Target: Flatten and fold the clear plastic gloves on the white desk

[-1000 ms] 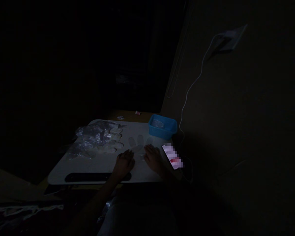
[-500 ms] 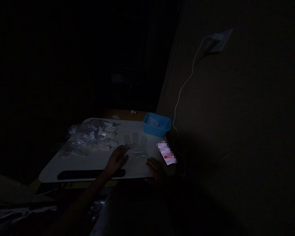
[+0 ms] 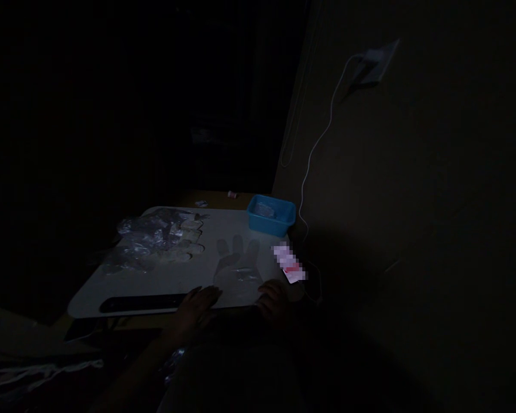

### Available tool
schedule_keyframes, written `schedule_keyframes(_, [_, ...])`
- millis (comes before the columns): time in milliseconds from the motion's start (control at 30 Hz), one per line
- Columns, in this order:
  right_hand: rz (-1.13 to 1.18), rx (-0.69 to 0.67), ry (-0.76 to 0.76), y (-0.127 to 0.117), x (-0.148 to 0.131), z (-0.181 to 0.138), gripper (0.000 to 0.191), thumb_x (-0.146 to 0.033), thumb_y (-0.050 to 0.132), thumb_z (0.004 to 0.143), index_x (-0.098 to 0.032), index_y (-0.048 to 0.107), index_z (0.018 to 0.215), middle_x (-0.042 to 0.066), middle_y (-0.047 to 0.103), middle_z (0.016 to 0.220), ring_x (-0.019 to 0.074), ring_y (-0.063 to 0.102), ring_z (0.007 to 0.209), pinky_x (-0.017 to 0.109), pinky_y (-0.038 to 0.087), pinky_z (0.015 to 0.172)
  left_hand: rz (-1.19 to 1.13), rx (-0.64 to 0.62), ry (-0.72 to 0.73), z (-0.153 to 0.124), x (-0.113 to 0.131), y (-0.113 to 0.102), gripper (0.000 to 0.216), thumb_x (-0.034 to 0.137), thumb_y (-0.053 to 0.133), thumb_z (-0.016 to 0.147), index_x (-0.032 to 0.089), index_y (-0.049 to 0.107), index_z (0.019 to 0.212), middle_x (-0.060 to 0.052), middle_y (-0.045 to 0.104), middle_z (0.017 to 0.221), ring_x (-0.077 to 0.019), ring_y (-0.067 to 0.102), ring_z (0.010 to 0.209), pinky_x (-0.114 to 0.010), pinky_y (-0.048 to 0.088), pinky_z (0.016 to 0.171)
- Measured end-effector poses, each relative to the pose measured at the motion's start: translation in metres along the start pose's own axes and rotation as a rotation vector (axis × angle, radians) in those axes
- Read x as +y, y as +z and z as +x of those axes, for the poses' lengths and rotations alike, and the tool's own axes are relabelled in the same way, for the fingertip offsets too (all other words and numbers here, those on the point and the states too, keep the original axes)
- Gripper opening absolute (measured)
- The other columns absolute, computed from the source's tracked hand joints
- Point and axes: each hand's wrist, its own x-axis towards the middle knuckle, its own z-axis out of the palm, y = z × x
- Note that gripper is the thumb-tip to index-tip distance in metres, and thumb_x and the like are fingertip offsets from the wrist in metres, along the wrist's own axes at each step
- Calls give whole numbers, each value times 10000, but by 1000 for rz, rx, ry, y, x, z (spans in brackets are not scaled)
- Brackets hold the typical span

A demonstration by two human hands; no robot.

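The scene is very dark. A clear plastic bag [image 3: 239,274] lies flat on the white table, with several grey rounded pieces [image 3: 237,245] at its far end. Near the front edge of the table, my left hand [image 3: 199,301] rests palm down at the bag's near left corner, fingers stretched out. My right hand [image 3: 272,295] lies at the near right corner with its fingers apart and slightly bent. Neither hand visibly holds anything, though the shade hides their undersides.
Crumpled clear plastic [image 3: 157,229] and pale rounded pieces [image 3: 191,241] cover the table's left part. A blue basket [image 3: 270,225] stands at the back right, with a lit phone [image 3: 289,263] nearer me. A white cable [image 3: 312,155] hangs from a wall socket [image 3: 376,63].
My left hand has drawn back from the bag's left side to the table's front edge. My right hand has barely moved. The view has shifted slightly.
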Motion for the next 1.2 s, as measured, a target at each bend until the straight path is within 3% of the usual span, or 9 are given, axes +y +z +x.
schedule_keyframes(167, [0,75,51,-10,-7,13,135,-186,455,831,-204,588,815,51,622,940,188,510,989,426,400,897,-100,94,-48,13,1,1,401,295,436,828,241,459,1224,-64,536,1230,-196,464,1150,-415,371,952])
schedule_keyframes(367, [10,7,109,-25,-11,25,165,-267,460,835,-224,597,918,55,624,929,193,549,940,404,434,856,-299,174,-151,33,6,-2,263,358,435,830,252,655,927,-45,664,1007,-187,589,968,-388,425,898])
schedule_keyframes(500, [-39,-52,169,-17,0,17,515,-388,595,724,-180,493,1185,127,539,1164,270,462,1109,461,396,916,-413,232,-277,37,5,-2,309,423,433,812,235,675,847,-49,687,910,-175,621,857,-327,490,787])
schedule_keyframes(533, [-41,-60,181,-14,3,15,518,-367,597,720,-179,492,1191,129,533,1178,270,456,1121,461,393,923,-425,229,-288,37,5,-3,316,433,437,804,231,679,817,-50,689,888,-175,625,836,-317,498,763])
schedule_keyframes(667, [59,-35,191,1,13,18,204,-210,516,759,-220,633,926,64,635,1003,210,522,1047,412,406,916,-471,204,-290,35,6,-7,305,417,449,790,220,678,837,-58,686,910,-182,627,843,-312,505,751])
schedule_keyframes(767, [152,-36,234,9,16,26,156,-179,496,758,-225,645,766,35,670,858,185,586,913,370,453,845,-486,184,-297,33,6,-10,277,365,462,783,224,657,921,-55,671,981,-184,614,902,-322,492,797])
schedule_keyframes(933, [241,-36,389,10,16,33,155,-187,493,745,-212,644,770,36,679,817,174,622,799,320,495,743,-421,210,-267,35,0,-14,399,320,559,717,228,573,1105,-69,606,1133,-208,564,1017,-373,443,881])
schedule_keyframes(1067, [260,-64,440,5,16,34,172,-180,482,736,-220,644,781,24,681,819,175,627,798,312,505,733,-454,173,-235,39,-4,-17,270,332,521,739,239,649,957,-50,649,1053,-198,582,988,-360,444,878])
schedule_keyframes(1200, [209,-43,475,7,17,35,166,-213,484,742,-226,643,789,27,679,824,188,626,809,338,504,756,-516,166,-315,43,-2,-19,293,370,446,763,215,674,861,-54,684,947,-186,622,875,-321,482,804])
